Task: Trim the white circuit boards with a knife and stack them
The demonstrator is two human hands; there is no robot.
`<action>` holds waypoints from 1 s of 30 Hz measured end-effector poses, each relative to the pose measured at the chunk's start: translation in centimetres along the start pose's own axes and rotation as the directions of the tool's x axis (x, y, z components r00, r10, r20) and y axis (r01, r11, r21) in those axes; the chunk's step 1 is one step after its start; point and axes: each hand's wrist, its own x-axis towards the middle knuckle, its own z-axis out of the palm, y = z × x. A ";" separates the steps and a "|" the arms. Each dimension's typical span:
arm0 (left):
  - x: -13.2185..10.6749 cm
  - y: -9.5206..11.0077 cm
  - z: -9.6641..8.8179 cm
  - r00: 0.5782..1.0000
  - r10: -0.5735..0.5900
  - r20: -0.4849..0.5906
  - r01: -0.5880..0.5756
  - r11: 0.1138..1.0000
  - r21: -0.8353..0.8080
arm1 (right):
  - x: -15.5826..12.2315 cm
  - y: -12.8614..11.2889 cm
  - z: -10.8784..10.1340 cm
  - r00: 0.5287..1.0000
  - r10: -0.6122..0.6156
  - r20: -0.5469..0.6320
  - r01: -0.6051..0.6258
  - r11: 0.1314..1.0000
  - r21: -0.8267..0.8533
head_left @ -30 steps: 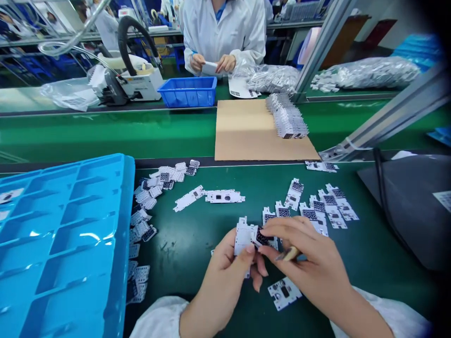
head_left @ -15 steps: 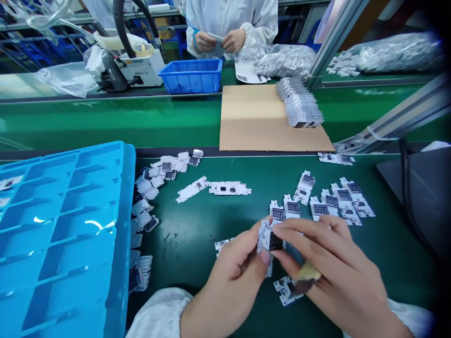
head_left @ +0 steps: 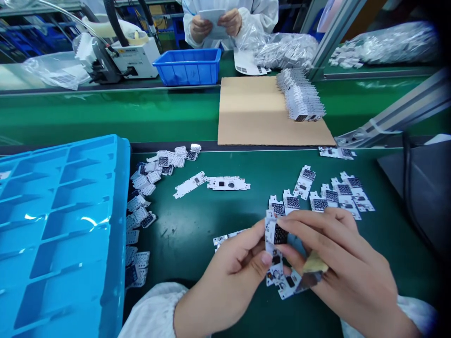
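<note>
My left hand (head_left: 229,277) grips the edge of a small white circuit board (head_left: 269,230) between thumb and forefinger, upright in front of me. My right hand (head_left: 348,258) has its fingertips closed on the same board, at a black patterned block (head_left: 281,234) on its right side. Tucked among the right hand's lower fingers is a yellow-wrapped piece with a shiny metal part (head_left: 313,272); its kind is unclear. More white boards (head_left: 289,283) lie on the table just below the hands. Another board (head_left: 225,238) is partly covered by my left hand.
A blue compartment tray (head_left: 116,197) stands at left, beside a pile of small white-and-black pieces (head_left: 140,183). Several boards (head_left: 341,188) lie at right. Across the green strip, cardboard (head_left: 253,126) bears stacked boards (head_left: 303,98); a blue bin (head_left: 188,70) stands near a co-worker's hands (head_left: 230,21).
Both my hands and the held board have shifted slightly right. The view has tilted down a little. The co-worker's hands have risen, with a white sheet-like item now facing outward.
</note>
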 end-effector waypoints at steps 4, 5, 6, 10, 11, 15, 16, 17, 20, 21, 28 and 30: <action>0.0 0.0 -0.1 0.999 -0.041 -0.015 0.041 0.999 0.023 | 0.1 0.0 -0.2 1.000 0.011 0.006 -0.011 1.000 -0.002; 0.0 0.0 -0.2 0.999 -0.032 -0.010 0.032 0.999 0.016 | 0.1 0.0 -0.2 1.000 0.020 0.009 -0.020 1.000 0.000; 0.0 -0.1 -0.3 1.000 -0.023 -0.004 0.023 1.000 0.006 | 0.1 0.0 -0.3 0.999 0.031 0.013 -0.031 0.999 0.007; 0.0 -0.4 -0.3 1.000 -0.018 0.014 0.019 0.999 -0.026 | 0.1 0.2 -0.3 0.998 0.046 0.037 -0.047 0.999 0.021; 0.1 -0.5 -0.3 1.000 -0.016 0.010 0.016 0.999 -0.029 | 0.0 0.3 -0.2 0.998 0.036 0.045 -0.036 0.999 0.016; 0.2 -0.5 -0.2 0.999 -0.013 -0.029 0.013 0.999 -0.030 | -0.1 0.4 0.0 0.997 0.002 0.078 -0.002 1.000 0.002; 0.2 -0.5 -0.2 0.999 -0.014 -0.034 0.013 0.999 -0.031 | -0.2 0.4 0.1 0.997 0.004 0.079 -0.004 1.000 0.005; 0.3 -0.5 -0.2 0.999 -0.014 -0.035 0.013 0.999 -0.034 | -0.2 0.4 0.1 0.997 0.009 0.081 -0.010 1.000 0.010; 0.3 -0.5 -0.3 1.000 -0.002 -0.024 0.001 0.999 -0.046 | -0.4 0.7 0.1 0.995 0.007 0.104 -0.010 1.000 0.027; 0.3 -0.5 -0.4 1.000 -0.007 -0.018 0.006 0.998 -0.056 | -0.4 0.8 0.0 0.992 -0.002 0.123 -0.002 0.999 0.033; 0.6 -0.7 -0.4 0.998 -0.069 0.008 0.070 0.994 -0.084 | -0.2 2.1 -0.9 0.944 -0.132 0.303 0.109 0.990 0.093; 0.6 -1.0 -0.4 0.999 -0.054 0.004 0.054 0.994 -0.097 | -0.1 2.1 -1.0 0.954 -0.134 0.269 0.118 0.990 0.074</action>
